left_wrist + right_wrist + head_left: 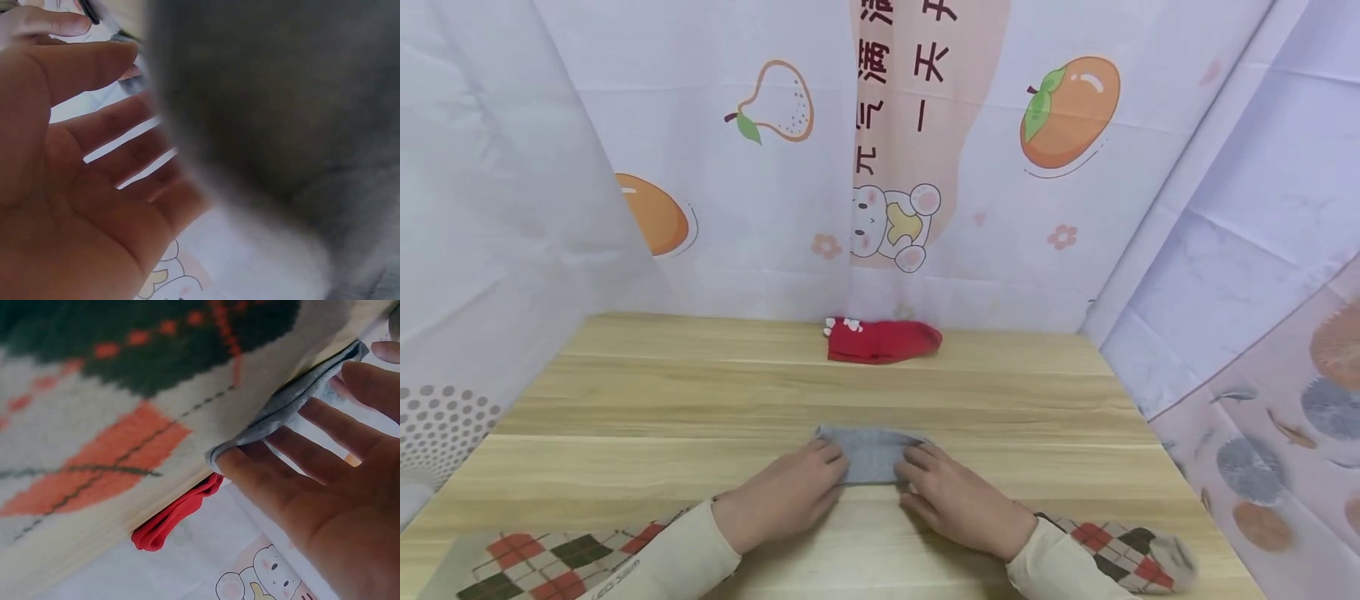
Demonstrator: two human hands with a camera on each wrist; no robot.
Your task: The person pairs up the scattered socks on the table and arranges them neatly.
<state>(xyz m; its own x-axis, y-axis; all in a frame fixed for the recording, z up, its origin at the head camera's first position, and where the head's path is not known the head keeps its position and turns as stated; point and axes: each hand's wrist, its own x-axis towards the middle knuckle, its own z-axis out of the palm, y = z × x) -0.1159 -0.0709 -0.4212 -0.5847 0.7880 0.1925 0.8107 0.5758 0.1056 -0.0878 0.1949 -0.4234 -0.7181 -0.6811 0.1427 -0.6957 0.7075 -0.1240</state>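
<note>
A light grey sock [872, 454] lies flat on the wooden table between my two hands. My left hand [793, 492] rests its bent fingers on the left end of it, and my right hand [951, 496] touches the right end. In the left wrist view, the left thumb stands apart from the spread fingers; a blurred dark grey surface [281, 125] hides the fingertips. The right wrist view has the right hand's fingers [312, 459] lying along the edge of the grey sock [281, 412], thumb apart.
Towards the back edge of the table [647, 400] lies a red sock [880, 342] with white figures. An argyle sock [527, 571] is partly under the left sleeve, another argyle sock [1142, 554] beside the right sleeve. Printed white curtains [737, 208] enclose the table.
</note>
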